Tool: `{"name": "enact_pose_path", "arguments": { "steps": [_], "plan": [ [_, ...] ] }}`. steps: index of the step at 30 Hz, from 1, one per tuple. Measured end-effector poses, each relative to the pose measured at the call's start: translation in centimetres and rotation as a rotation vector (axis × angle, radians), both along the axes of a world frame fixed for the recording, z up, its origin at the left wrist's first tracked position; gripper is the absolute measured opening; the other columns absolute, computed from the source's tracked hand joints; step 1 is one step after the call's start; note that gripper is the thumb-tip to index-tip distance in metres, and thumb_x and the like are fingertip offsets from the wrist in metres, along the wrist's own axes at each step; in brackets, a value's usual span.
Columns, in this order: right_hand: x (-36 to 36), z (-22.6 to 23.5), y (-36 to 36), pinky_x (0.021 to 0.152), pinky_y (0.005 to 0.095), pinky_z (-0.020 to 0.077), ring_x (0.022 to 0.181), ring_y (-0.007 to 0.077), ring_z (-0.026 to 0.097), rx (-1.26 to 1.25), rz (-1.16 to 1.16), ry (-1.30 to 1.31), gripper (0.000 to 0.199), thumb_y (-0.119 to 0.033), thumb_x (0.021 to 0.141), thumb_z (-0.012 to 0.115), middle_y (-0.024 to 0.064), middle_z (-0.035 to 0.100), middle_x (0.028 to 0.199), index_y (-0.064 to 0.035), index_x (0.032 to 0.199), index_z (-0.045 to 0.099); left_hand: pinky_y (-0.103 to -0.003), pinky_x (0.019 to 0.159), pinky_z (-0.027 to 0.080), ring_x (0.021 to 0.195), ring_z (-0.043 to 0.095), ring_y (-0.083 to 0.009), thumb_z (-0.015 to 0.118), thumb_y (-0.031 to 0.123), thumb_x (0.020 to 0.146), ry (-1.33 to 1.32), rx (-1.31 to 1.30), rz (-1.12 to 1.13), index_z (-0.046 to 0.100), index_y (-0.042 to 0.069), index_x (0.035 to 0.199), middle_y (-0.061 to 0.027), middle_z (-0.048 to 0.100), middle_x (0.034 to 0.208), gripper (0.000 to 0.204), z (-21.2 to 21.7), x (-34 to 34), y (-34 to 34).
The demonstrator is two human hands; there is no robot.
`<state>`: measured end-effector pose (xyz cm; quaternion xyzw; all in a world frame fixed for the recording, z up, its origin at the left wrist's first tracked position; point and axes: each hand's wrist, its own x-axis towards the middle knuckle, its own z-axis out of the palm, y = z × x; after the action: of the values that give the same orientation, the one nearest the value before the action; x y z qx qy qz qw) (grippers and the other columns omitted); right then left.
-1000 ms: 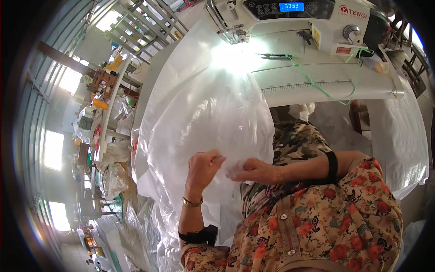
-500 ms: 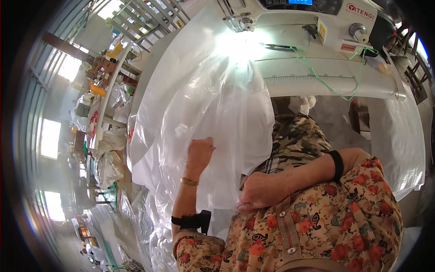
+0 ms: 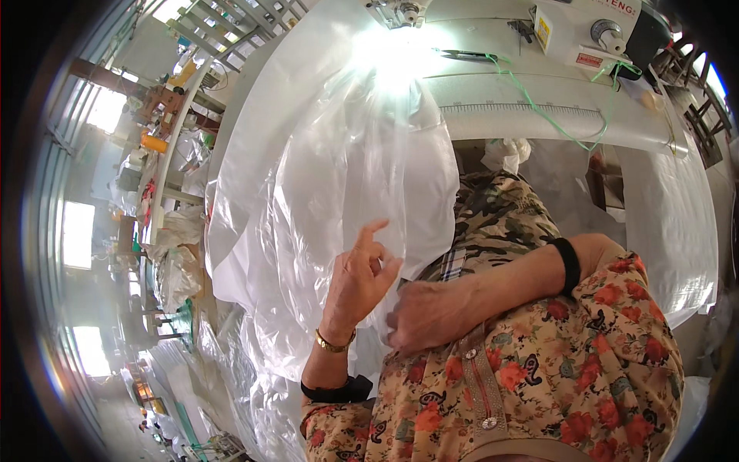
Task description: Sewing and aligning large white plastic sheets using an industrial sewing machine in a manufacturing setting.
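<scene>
A large clear plastic bag (image 3: 331,169) hangs from the white sewing table (image 3: 539,96) down over my lap. My left hand (image 3: 362,277) is pressed against its lower part, thumb and middle fingers pinching the film, index finger raised. My right hand (image 3: 427,316) sits close beside it near my body, fingers closed on the bag's lower edge. Both wrists wear black sleeve cuffs, and the left also has a gold bracelet (image 3: 333,344). The upper end of the bag lies under the glare by the sewing machine's needle (image 3: 400,15).
A white industrial sewing machine (image 3: 593,31) stands at the table's far right, with scissors (image 3: 469,54) and a loose green thread (image 3: 554,115) on the table. White woven fabric (image 3: 670,231) drapes at right. Piles of plastic and shelves (image 3: 169,254) fill the left.
My right hand pulled down and in toward my body with the bag's edge. My left hand slid lower on the film and went from flat to pinching.
</scene>
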<state>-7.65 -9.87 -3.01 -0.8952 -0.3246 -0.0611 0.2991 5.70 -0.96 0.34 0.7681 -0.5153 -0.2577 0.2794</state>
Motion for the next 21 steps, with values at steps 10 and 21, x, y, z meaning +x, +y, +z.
{"name": "enact_pose_path", "arguments": {
  "steps": [10, 21],
  "plan": [
    [-2.2, -9.1, -8.8, 0.055, 0.0271, 0.046, 0.062, 0.0078, 0.054, 1.051, -1.264, 0.337, 0.027, -0.026, 0.092, 0.065, -0.0013, 0.054, 0.066, -0.0022, 0.084, 0.058, -0.023, 0.05, 0.04, 0.049, 0.049, -0.0083, 0.05, 0.006, 0.098, 0.258, -0.228, 0.258, 0.058, 0.0, 0.1, -0.0039, 0.056, 0.057, 0.01, -1.6, -1.1, 1.9],
    [-2.9, -5.9, -4.1, 0.065, 0.0299, 0.0462, 0.071, 0.0099, 0.055, 0.988, -0.775, 0.569, 0.027, -0.021, 0.092, 0.06, 0.0122, 0.061, 0.072, 0.0064, 0.093, 0.061, -0.018, 0.053, 0.036, 0.06, 0.047, -0.0009, 0.063, 0.006, 0.089, 0.589, -0.181, 0.226, 0.066, 0.0, 0.095, 0.005, 0.057, 0.067, 0.009, 0.2, -1.0, 2.1]
  ]
}}
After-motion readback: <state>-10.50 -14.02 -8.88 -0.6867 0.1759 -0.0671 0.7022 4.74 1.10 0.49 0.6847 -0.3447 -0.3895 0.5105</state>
